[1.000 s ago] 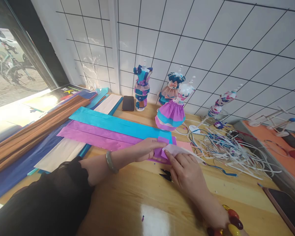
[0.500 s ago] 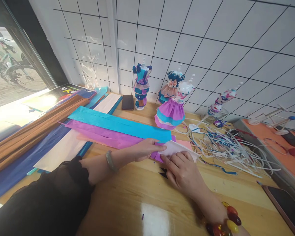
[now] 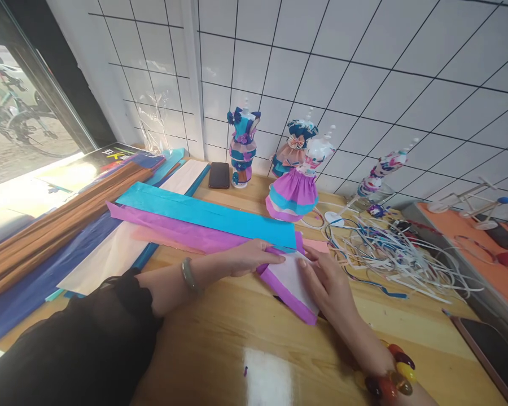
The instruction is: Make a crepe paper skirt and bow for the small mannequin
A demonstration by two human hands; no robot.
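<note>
My left hand (image 3: 254, 256) lies palm down on the end of a long purple crepe paper strip (image 3: 182, 230), its fingers pressed flat on the paper. My right hand (image 3: 328, 282) rests with fingers stretched on a small white paper piece (image 3: 291, 276), which sits on the purple strip's folded end near the table's middle. A blue crepe strip (image 3: 211, 215) lies just behind the purple one. Black scissors peek out under the folded end, mostly hidden.
Several small dress mannequins (image 3: 294, 186) stand by the tiled wall, with a phone (image 3: 219, 175) beside them. A tangle of white strips (image 3: 389, 254) lies at the right. Brown and dark blue paper rolls (image 3: 55, 225) fill the left. Another phone (image 3: 491, 352) sits at the right edge.
The purple strip's end has been pulled toward me and turned, with the white piece now lying on top of it. My right hand slid nearer along the paper; my left hand stayed put.
</note>
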